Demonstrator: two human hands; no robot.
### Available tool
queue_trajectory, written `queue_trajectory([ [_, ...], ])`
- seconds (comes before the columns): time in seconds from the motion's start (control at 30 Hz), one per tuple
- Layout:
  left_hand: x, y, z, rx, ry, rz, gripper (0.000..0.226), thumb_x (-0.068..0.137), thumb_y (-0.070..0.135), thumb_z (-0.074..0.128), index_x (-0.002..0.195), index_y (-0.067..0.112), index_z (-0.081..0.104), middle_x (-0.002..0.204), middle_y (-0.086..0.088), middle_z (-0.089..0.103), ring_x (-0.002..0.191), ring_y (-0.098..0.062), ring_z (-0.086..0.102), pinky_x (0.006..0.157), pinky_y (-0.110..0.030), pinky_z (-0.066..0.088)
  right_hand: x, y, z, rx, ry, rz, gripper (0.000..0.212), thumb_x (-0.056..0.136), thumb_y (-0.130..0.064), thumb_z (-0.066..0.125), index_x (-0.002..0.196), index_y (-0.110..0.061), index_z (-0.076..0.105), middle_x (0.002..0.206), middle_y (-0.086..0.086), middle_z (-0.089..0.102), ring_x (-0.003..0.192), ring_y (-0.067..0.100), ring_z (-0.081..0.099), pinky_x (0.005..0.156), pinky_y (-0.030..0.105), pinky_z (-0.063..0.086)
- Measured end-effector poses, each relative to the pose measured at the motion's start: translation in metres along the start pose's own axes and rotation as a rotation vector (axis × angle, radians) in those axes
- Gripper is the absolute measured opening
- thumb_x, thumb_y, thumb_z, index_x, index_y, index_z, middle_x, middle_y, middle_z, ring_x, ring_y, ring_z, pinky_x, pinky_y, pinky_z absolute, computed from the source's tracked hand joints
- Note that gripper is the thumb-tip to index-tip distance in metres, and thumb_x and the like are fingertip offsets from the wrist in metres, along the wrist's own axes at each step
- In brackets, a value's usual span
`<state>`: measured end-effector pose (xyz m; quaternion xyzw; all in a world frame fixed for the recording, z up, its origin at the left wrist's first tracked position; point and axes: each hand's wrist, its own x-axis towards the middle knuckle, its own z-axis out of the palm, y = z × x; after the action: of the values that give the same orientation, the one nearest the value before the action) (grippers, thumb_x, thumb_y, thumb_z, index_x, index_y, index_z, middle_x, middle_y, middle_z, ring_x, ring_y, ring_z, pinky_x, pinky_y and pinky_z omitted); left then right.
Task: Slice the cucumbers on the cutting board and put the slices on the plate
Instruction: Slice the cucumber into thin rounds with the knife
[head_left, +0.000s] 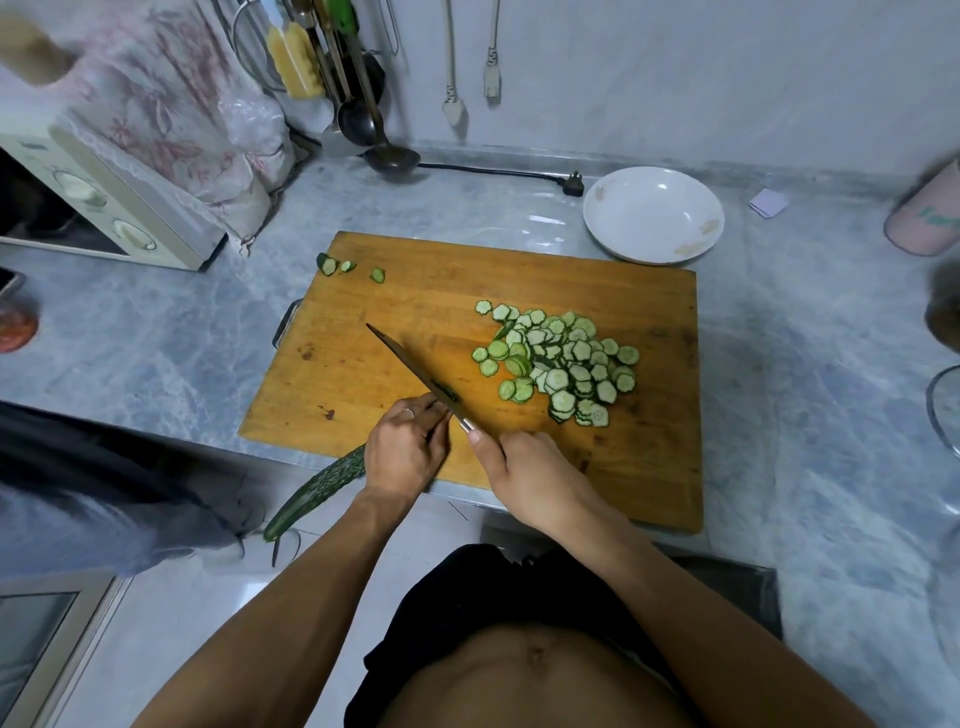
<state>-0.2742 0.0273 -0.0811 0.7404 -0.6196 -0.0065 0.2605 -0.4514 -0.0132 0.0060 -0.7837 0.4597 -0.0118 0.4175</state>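
A wooden cutting board (415, 291) lies on the grey counter. A pile of several cucumber slices (561, 361) sits on its right half, and cucumber end pieces (337, 266) lie at its far left corner. My left hand (402, 449) grips a whole dark green cucumber (311, 493) that sticks out over the board's near edge toward the lower left. My right hand (524, 467) holds a knife (410, 366) whose blade points to the far left and rests at the cucumber's tip. A white plate (653, 214) stands empty beyond the board's far right corner.
A microwave (104, 208) under a floral cloth stands at the left. Hanging ladles (363, 119) and a black power cord (498, 171) are at the back wall. A pink container (927, 218) is at the right edge, a red-filled jar (15, 327) at the left edge.
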Motion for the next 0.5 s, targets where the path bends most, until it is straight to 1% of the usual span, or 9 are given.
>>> queue_trajectory([
  [0.1, 0.0, -0.002, 0.002, -0.012, 0.014, -0.004, 0.023, 0.087, 0.019, 0.06, 0.1, 0.012, 0.078, 0.104, -0.005, 0.075, 0.092, -0.025, 0.066, 0.063, -0.031, 0.055, 0.002, 0.005, -0.005, 0.018, 0.023, -0.019, 0.059, 0.104, -0.05, 0.028, 0.058, -0.017, 0.043, 0.06, 0.004, 0.048, 0.067, 0.028, 0.054, 0.062, 0.032, 0.035],
  [0.17, 0.0, -0.003, 0.003, -0.034, 0.0, -0.006, 0.024, 0.086, 0.018, 0.064, 0.105, 0.013, 0.077, 0.107, -0.004, 0.074, 0.097, -0.022, 0.065, 0.067, -0.033, 0.057, 0.003, 0.011, -0.012, 0.042, 0.035, 0.007, 0.061, 0.104, -0.051, 0.029, 0.058, -0.016, 0.046, 0.056, 0.004, 0.049, 0.06, 0.025, 0.053, 0.058, 0.031, 0.035],
  [0.23, -0.001, -0.004, 0.0, -0.034, -0.026, -0.006, 0.026, 0.086, 0.019, 0.063, 0.109, 0.015, 0.075, 0.112, -0.003, 0.072, 0.099, -0.022, 0.063, 0.067, -0.035, 0.059, 0.002, 0.018, -0.017, 0.071, 0.048, 0.036, 0.062, 0.104, -0.052, 0.029, 0.059, -0.014, 0.049, 0.055, 0.003, 0.05, 0.054, 0.021, 0.052, 0.053, 0.03, 0.036],
  [0.3, -0.001, -0.003, -0.002, -0.029, -0.056, -0.035, 0.028, 0.087, 0.021, 0.061, 0.111, 0.016, 0.074, 0.116, -0.005, 0.068, 0.091, -0.027, 0.064, 0.062, -0.035, 0.057, 0.0, 0.024, -0.021, 0.078, 0.059, 0.056, 0.063, 0.103, -0.053, 0.029, 0.06, -0.013, 0.05, 0.054, 0.003, 0.048, 0.051, 0.02, 0.051, 0.052, 0.03, 0.038],
  [0.37, -0.001, -0.002, -0.003, -0.048, -0.051, -0.081, 0.028, 0.087, 0.024, 0.06, 0.111, 0.015, 0.073, 0.114, -0.006, 0.062, 0.076, -0.031, 0.065, 0.054, -0.034, 0.054, -0.002, 0.028, -0.025, 0.067, 0.081, 0.044, 0.062, 0.104, -0.051, 0.03, 0.057, -0.014, 0.044, 0.052, 0.003, 0.043, 0.049, 0.019, 0.046, 0.051, 0.031, 0.033],
  [0.4, -0.001, -0.001, -0.004, -0.064, -0.041, -0.092, 0.028, 0.088, 0.023, 0.06, 0.11, 0.013, 0.073, 0.112, -0.006, 0.06, 0.072, -0.032, 0.065, 0.053, -0.035, 0.054, -0.004, 0.028, -0.026, 0.065, 0.091, 0.033, 0.061, 0.104, -0.05, 0.031, 0.056, -0.014, 0.042, 0.051, 0.002, 0.041, 0.048, 0.018, 0.043, 0.05, 0.031, 0.031],
  [0.47, -0.001, -0.001, -0.004, -0.075, -0.031, -0.085, 0.027, 0.088, 0.021, 0.06, 0.109, 0.011, 0.073, 0.109, -0.006, 0.061, 0.07, -0.032, 0.066, 0.053, -0.036, 0.054, -0.01, 0.026, -0.027, 0.067, 0.097, 0.008, 0.06, 0.104, -0.048, 0.033, 0.056, -0.014, 0.04, 0.051, 0.003, 0.041, 0.048, 0.018, 0.042, 0.049, 0.031, 0.029],
  [0.5, -0.001, -0.001, -0.004, -0.067, -0.034, -0.077, 0.027, 0.088, 0.021, 0.06, 0.109, 0.011, 0.073, 0.109, -0.006, 0.061, 0.071, -0.032, 0.066, 0.053, -0.036, 0.054, -0.013, 0.024, -0.025, 0.065, 0.094, -0.01, 0.059, 0.104, -0.047, 0.034, 0.056, -0.014, 0.041, 0.052, 0.005, 0.043, 0.05, 0.019, 0.044, 0.051, 0.033, 0.031],
])
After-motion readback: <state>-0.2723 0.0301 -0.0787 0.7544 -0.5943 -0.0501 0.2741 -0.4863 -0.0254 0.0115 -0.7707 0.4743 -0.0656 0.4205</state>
